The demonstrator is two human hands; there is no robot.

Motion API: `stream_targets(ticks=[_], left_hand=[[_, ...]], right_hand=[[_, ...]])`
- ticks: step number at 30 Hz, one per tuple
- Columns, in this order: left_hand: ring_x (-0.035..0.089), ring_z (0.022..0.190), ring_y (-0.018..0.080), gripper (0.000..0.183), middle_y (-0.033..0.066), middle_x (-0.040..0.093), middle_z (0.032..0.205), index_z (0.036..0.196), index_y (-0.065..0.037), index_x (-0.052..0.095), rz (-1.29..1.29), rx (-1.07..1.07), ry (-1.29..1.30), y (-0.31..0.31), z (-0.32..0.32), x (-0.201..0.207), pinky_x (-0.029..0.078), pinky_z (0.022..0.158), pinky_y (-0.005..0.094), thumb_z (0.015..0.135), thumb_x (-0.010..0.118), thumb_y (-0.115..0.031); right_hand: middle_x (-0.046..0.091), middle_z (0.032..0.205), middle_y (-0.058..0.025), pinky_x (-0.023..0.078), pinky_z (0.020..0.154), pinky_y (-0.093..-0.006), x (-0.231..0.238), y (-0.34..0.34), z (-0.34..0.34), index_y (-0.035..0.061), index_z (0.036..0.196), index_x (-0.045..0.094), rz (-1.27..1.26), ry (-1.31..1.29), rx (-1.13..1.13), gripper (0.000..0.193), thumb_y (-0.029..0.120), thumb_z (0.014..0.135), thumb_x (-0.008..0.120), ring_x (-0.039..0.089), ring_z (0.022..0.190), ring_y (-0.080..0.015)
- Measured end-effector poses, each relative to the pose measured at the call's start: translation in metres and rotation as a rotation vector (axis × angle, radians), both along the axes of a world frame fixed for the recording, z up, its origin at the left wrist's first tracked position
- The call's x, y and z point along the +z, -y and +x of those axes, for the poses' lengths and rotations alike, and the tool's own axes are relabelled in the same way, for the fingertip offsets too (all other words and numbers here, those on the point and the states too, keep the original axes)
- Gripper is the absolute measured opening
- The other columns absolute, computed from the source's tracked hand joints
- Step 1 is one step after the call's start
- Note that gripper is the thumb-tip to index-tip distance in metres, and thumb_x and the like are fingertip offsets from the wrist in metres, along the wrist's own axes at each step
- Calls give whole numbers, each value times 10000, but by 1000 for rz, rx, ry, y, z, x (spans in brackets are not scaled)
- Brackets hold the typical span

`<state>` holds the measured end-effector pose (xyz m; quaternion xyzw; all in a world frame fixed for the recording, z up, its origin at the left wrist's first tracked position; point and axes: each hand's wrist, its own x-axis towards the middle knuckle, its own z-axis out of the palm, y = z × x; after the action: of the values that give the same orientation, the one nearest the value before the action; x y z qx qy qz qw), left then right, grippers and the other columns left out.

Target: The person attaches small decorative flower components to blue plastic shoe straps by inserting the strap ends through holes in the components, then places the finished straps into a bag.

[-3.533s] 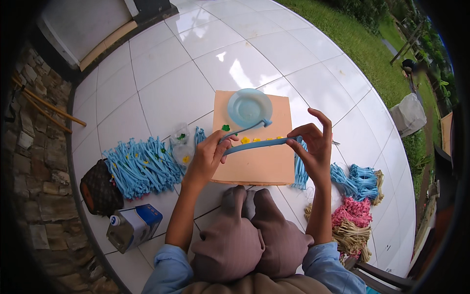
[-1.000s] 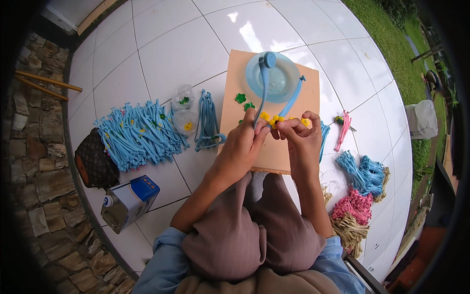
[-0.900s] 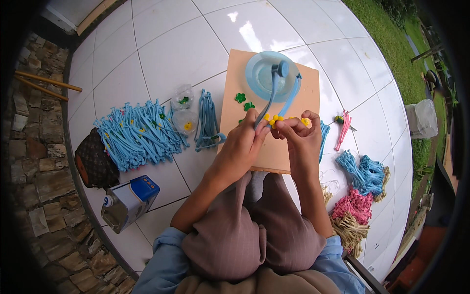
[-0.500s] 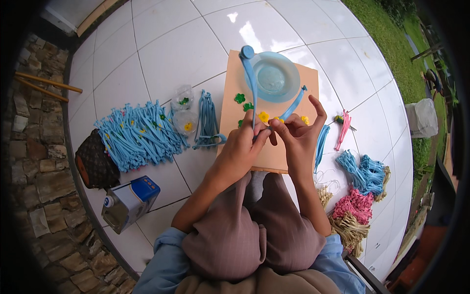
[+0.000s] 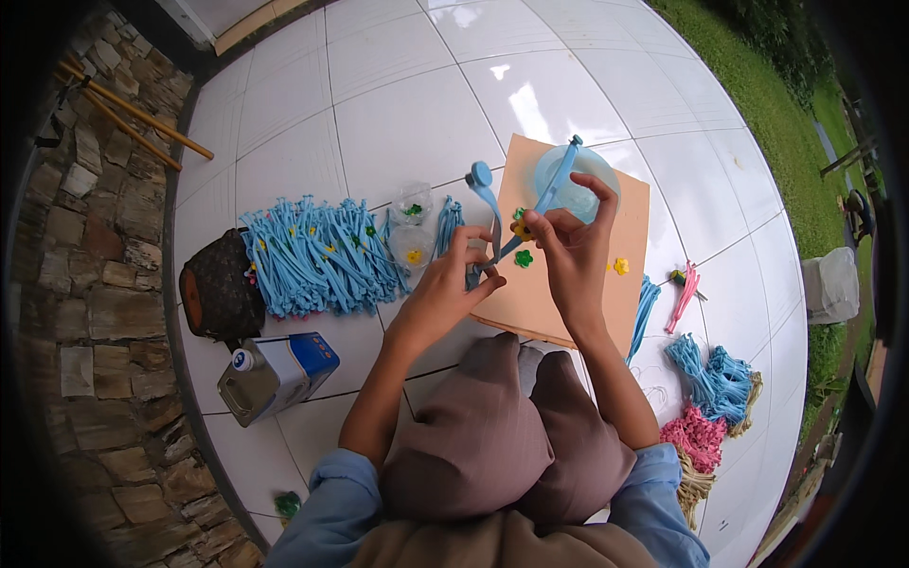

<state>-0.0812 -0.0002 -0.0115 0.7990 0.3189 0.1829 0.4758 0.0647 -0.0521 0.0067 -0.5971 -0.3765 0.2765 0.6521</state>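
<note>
Strap (image 5: 557,180), blue and bent in a deep U, hangs in the head view above the left part of the tan board (image 5: 606,303), with one end rising to a round blue disc (image 5: 480,174) and the other to a small dark knob (image 5: 575,140) in front of the pale blue dish (image 5: 597,163). The left hand (image 5: 450,284) has thumb and fingers curled around the low bend; how firmly they press cannot be told. The right hand (image 5: 573,256) has thumb and forefinger brought together at a yellow flower (image 5: 519,230) that lies against the strap's right limb, its other fingers raised and apart from the flower; the exact contact is partly hidden. To handle this well, the left grip probably should steady the bend without squeezing it out of shape, so the right limb keeps flat and untwisted. A light pinch at the flower seems best, since a hard one could skew it, and holding the limb fairly taut would likely help it sit square. The free disc end stands loose and could swing, so slow wrists look wise above the green flower (image 5: 522,257) and the other yellow flower (image 5: 621,266) lying on the board.
</note>
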Motion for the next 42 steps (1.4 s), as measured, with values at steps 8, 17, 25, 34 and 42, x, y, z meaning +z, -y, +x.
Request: stream_targets(ticks=[8,17,25,34,42], left_hand=[[542,921,206,527,30,513,721,1171,-75,326,22,295,945,-53,-94,46,355,924,382,760,654,-51],[575,758,190,255,80,471,824,1102,-84,271,18,460,884,-97,-142,26,477,787,353,910,437,-63],[551,769,228,210,110,545,733,1093,-64,417,240,641,80,-136,-171,-88,442,709,344,886,448,-57],[493,884,281,314,119,552,950,1162,-171,538,389,499,-591,-167,-175,-134,434,811,398,854,508,-116],[525,864,262,259,114,462,987,1114,-91,529,407,560,-238,-144,-118,-118,448,764,379,856,516,-81]], right_hand=[[595,838,-180,486,562,-267,25,-30,-9,40,1157,228,-122,-226,251,294,129,923,380,608,624,-193],[467,1180,-206,386,927,-382,-2,-86,-113,46,1143,255,-84,191,818,533,217,816,640,507,1071,-287],[528,1063,-243,473,802,-381,-155,-136,-211,55,1179,202,-441,-131,703,522,-10,798,551,617,894,-301],[552,1155,-190,422,863,-381,-200,-136,-211,60,1282,178,-330,164,641,560,-85,798,421,528,1045,-378],[585,860,-92,436,683,-304,-211,-121,-141,18,1053,479,-287,-22,-109,217,7,837,479,553,759,-161]])
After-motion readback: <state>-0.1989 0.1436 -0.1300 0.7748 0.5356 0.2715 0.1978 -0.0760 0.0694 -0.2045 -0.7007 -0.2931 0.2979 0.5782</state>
